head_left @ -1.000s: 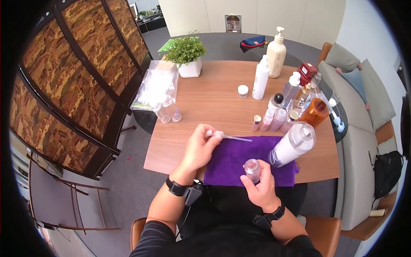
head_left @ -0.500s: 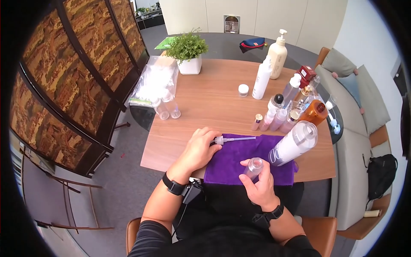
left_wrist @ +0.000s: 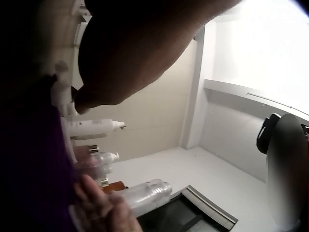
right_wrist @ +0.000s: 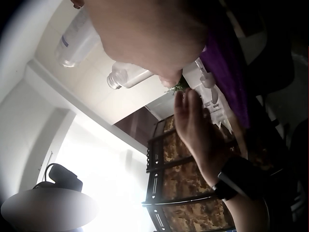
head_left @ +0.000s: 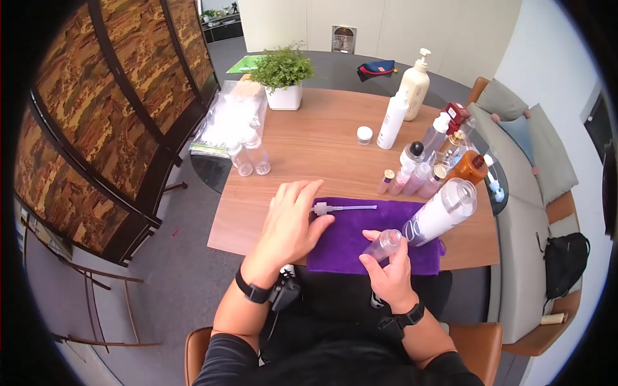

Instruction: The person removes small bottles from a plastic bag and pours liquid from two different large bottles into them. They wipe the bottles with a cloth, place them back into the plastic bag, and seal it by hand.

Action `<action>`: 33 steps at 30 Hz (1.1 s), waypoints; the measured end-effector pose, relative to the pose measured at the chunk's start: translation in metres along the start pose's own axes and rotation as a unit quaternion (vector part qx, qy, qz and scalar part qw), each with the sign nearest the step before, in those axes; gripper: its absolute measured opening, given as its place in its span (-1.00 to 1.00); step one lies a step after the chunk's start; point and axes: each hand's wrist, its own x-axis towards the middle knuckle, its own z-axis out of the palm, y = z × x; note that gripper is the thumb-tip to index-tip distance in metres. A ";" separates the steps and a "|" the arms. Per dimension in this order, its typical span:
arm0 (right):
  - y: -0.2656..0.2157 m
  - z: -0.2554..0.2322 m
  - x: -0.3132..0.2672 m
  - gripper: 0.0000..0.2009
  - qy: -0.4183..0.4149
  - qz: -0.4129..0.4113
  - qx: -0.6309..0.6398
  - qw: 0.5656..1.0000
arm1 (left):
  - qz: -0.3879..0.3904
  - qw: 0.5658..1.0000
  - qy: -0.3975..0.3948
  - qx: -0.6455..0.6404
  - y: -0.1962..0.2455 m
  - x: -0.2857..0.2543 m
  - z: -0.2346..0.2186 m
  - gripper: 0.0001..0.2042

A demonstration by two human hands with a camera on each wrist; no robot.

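A pump head with a clear dip tube (head_left: 347,208) lies on the purple cloth (head_left: 341,248). Beside its left end is my left hand (head_left: 288,219), palm down with fingers extended and holding nothing visible. My right hand (head_left: 392,273) grips a small clear open-necked bottle (head_left: 385,244) between thumb and fingers above the cloth, its mouth tilted up to the right. The same bottle (right_wrist: 126,75) shows in the right wrist view. A large clear-topped bottle with a white body (head_left: 432,219) stands just right of the right hand.
Several small bottles (head_left: 418,177), an amber bottle (head_left: 468,167), a white spray bottle (head_left: 393,122) and a cream pump bottle (head_left: 415,87) stand at the right. A small white jar (head_left: 364,134) is mid-table. At left are two clear bottles (head_left: 257,156), a plastic bag (head_left: 233,119) and a potted plant (head_left: 284,96).
My left hand has let go of the pump head, which now lies on the cloth, and its fingers have straightened. The small bottle in my right hand has tilted further to the right.
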 end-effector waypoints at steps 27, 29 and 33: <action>-0.005 -0.099 0.039 0.09 0.168 0.018 0.093 0.981 | 0.032 0.971 -0.041 -0.234 0.031 -0.029 0.048 -0.42; -0.005 -0.095 0.050 0.02 0.160 0.031 0.142 0.976 | 0.029 0.970 -0.042 -0.239 0.030 -0.030 0.048 -0.43; -0.007 -0.093 0.059 -0.14 0.143 0.073 0.141 0.977 | 0.020 0.968 -0.053 -0.244 0.032 -0.029 0.045 -0.45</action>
